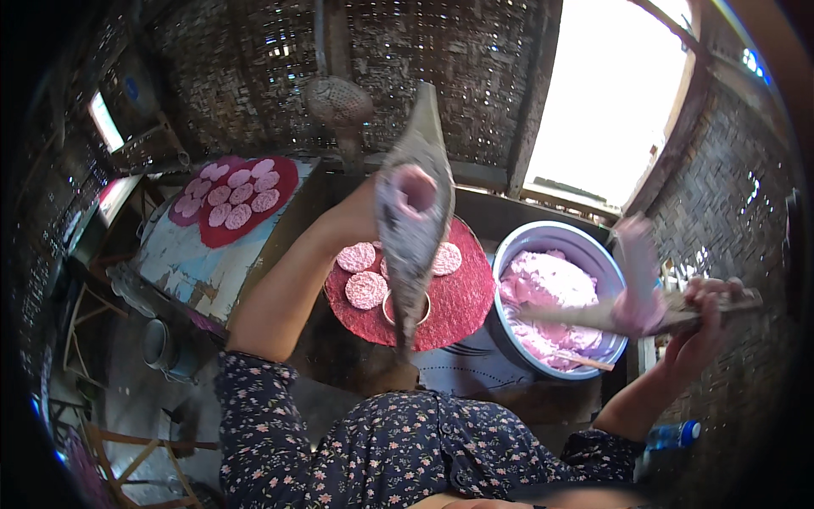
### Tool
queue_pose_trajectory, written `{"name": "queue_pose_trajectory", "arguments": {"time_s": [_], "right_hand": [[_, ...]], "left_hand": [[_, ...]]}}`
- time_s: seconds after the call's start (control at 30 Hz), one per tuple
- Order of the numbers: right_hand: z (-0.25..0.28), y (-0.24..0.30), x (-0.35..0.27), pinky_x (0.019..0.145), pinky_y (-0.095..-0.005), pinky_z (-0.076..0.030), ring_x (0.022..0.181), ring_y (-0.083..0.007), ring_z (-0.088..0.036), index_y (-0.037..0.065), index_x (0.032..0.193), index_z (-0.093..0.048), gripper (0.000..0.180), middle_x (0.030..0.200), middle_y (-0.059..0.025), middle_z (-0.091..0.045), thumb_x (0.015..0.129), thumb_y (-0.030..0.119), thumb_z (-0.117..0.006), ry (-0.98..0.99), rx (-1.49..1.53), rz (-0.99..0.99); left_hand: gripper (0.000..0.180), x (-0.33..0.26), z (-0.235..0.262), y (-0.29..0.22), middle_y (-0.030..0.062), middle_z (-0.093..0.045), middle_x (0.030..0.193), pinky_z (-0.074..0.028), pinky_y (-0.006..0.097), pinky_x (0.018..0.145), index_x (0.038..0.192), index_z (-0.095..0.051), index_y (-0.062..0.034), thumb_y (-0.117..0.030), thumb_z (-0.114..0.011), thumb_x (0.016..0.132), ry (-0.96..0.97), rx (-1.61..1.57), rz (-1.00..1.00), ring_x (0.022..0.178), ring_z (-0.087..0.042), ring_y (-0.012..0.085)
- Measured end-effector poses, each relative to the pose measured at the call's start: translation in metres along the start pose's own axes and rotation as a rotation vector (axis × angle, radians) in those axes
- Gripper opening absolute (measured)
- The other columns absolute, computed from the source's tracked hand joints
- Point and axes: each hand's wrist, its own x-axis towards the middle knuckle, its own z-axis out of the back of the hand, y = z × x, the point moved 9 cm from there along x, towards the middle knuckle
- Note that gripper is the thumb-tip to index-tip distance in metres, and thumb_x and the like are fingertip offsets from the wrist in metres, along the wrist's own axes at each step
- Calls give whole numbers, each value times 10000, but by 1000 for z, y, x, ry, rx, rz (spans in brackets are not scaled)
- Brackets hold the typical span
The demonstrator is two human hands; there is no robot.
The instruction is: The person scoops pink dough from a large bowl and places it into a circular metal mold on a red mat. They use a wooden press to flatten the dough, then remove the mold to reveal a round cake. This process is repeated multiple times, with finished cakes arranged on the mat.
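My left hand is mostly hidden behind a long wooden press block (413, 246) that it holds up, its forearm reaching in from the left. The block has a round hole lined with pink dough. My right hand (708, 310) grips one end of a wooden plunger bar (585, 317), blurred by motion, with a dough-smeared peg sticking out. The bar's other end is over a blue-grey basin (509, 246) of pink dough (547, 284). Beneath the block lies a round red mat (462, 305) with several pink noodle-textured discs (366, 290) and a pale ring (388, 310), partly covered.
More pink discs (241, 193) rest on red mats (288, 182) on a worn table (182, 263) at left. A flat stick (585, 362) leans in the basin. A skimmer (339, 102) hangs on the woven wall. A bucket (157, 346) and a blue-capped bottle (674, 435) stand lower down.
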Motion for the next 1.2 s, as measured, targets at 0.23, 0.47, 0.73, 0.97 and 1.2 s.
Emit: {"name": "queue_pose_trajectory", "arguments": {"time_s": [0.23,0.47,0.73,0.97,1.2], "right_hand": [[-21,-56,-54,895,-421,-423,951,-227,-491,104,938,-491,156,830,-55,-518,892,242,-549,-411,593,-44],[-81,-113,-82,980,-391,-371,1140,-284,-487,83,1231,-422,440,1137,-157,-551,864,251,-598,335,100,-170],[111,-274,-209,797,-421,-483,972,-334,-596,23,979,-639,310,984,-172,-628,767,249,-627,1246,-1504,-844],[123,-279,-209,717,-379,-520,867,-281,-652,49,853,-692,182,898,-145,-670,727,117,-580,1519,-1486,-856],[133,-264,-152,665,-382,-518,822,-266,-658,79,796,-692,128,848,-108,-676,755,131,-583,1414,-1569,-640]], "left_hand": [[346,41,-47,-3,194,-490,1204,-430,428,933,1023,-576,-41,-166,-735,743,352,-1142,-53,1083,-489,300],[384,26,-3,-7,40,-469,1111,-267,521,1082,925,-527,-147,-330,-779,702,-321,-1004,-431,1275,-345,381],[307,-65,26,33,93,-433,1182,-200,531,1112,920,-510,-127,-252,-740,758,-432,-862,-346,1326,-238,417],[320,-68,22,35,60,-406,1084,-213,541,1087,867,-553,-175,-330,-781,703,-445,-664,-267,1274,-319,429],[350,-89,33,26,39,-318,1050,-325,455,981,835,-486,-174,-350,-767,720,-503,-633,-239,1182,-372,329]]}}
